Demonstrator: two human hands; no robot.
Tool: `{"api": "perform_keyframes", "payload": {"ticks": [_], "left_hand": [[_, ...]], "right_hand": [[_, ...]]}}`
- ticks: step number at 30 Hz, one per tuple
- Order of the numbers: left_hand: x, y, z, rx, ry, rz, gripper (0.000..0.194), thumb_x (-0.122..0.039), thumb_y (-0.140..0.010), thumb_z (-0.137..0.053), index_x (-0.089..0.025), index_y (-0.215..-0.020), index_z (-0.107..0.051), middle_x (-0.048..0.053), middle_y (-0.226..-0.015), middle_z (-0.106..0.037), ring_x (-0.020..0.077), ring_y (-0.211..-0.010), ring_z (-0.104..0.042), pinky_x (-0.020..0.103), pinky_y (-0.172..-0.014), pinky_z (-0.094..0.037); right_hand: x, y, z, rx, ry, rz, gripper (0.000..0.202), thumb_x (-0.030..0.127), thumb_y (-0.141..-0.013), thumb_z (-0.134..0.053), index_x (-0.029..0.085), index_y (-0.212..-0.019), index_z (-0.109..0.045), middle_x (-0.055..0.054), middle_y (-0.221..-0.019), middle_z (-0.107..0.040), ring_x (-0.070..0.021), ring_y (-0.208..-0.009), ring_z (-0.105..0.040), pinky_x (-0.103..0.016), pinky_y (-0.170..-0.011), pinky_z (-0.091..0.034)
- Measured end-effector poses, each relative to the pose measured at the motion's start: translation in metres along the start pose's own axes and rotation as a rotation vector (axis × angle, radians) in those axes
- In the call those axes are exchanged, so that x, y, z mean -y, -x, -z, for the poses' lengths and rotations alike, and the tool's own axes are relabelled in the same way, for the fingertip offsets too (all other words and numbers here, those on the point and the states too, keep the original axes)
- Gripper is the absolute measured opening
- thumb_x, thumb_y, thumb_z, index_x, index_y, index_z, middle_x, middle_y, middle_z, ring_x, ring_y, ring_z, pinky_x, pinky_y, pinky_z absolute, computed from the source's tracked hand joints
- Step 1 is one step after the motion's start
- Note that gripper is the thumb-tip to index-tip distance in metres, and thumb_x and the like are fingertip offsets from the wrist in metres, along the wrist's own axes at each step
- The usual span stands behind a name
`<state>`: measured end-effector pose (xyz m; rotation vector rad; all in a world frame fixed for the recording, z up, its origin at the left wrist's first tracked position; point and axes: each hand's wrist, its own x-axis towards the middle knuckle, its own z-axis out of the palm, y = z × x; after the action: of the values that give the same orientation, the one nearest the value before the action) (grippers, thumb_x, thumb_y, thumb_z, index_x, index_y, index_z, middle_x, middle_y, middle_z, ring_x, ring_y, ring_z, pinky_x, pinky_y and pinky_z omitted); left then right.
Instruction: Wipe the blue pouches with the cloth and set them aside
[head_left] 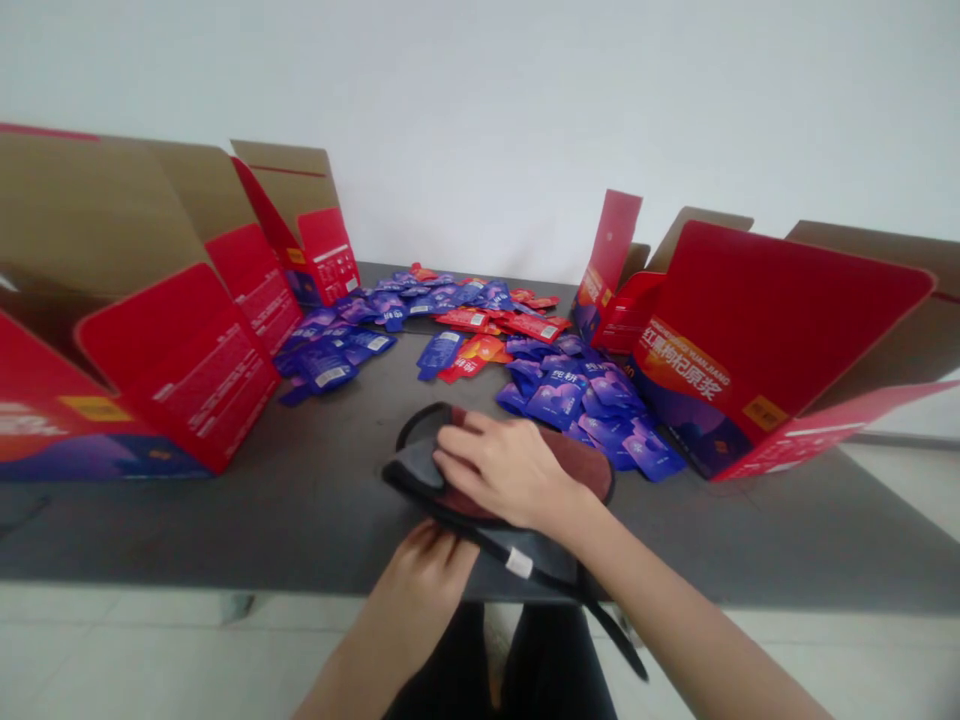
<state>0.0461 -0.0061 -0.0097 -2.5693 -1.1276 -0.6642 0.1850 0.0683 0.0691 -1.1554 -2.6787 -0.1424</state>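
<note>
On the table in front of me lies a flat brown fabric piece (580, 458) with a rounded end, black edging, a grey inner side and a long black strap (559, 583) bearing a white label. I cannot tell its exact kind. My right hand (499, 470) lies over it, fingers curled in against the grey fold at its left end. Below, my left hand (431, 570) has its fingers closed on the near black edge, by the strap; the fingertips are partly hidden. The strap runs down to the right, past the table's front edge.
Purple sachets (585, 395) and red sachets (480, 352) lie heaped towards the back of the dark table (315, 520). Open red cardboard boxes (180, 365) stand on the left, and more open boxes (720, 340) on the right. A white wall (480, 130) rises behind.
</note>
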Motion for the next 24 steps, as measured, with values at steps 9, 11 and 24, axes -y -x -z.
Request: {"api": "perform_keyframes", "payload": {"ticks": [9, 11, 24], "left_hand": [[0.002, -0.012, 0.005, -0.086, -0.006, -0.111, 0.035, -0.004, -0.084, -0.026, -0.01, -0.094, -0.059, 0.011, -0.088, -0.067, 0.0195, -0.085, -0.063, 0.032, -0.082, -0.05], [0.004, -0.014, 0.008, -0.077, -0.009, -0.122, 0.036, -0.004, -0.085, -0.025, -0.01, -0.093, -0.06, 0.009, -0.084, -0.068, 0.0182, -0.082, -0.064, 0.031, -0.081, -0.051], [0.013, -0.115, 0.073, -0.646, -0.198, -0.002, 0.014, -0.014, -0.081, -0.054, -0.017, -0.094, -0.056, 0.001, -0.084, -0.067, 0.0131, -0.081, -0.063, 0.023, -0.078, -0.048]], "right_hand": [[-0.027, -0.015, -0.041, 0.118, 0.083, -0.079, 0.031, 0.036, -0.091, -0.024, 0.026, -0.099, -0.052, -0.004, -0.094, -0.059, -0.0152, -0.067, -0.057, -0.025, -0.054, -0.029], [-0.035, -0.026, -0.04, 0.116, 0.085, -0.142, 0.033, 0.037, -0.092, -0.023, 0.024, -0.099, -0.052, -0.006, -0.095, -0.06, -0.0155, -0.069, -0.057, -0.024, -0.056, -0.031], [-0.057, 0.16, 0.066, -1.572, 0.107, -0.688, 0.01, 0.031, -0.078, -0.054, 0.024, -0.07, -0.054, 0.0, -0.066, -0.046, -0.0164, -0.065, -0.047, -0.032, -0.062, -0.034]]}}
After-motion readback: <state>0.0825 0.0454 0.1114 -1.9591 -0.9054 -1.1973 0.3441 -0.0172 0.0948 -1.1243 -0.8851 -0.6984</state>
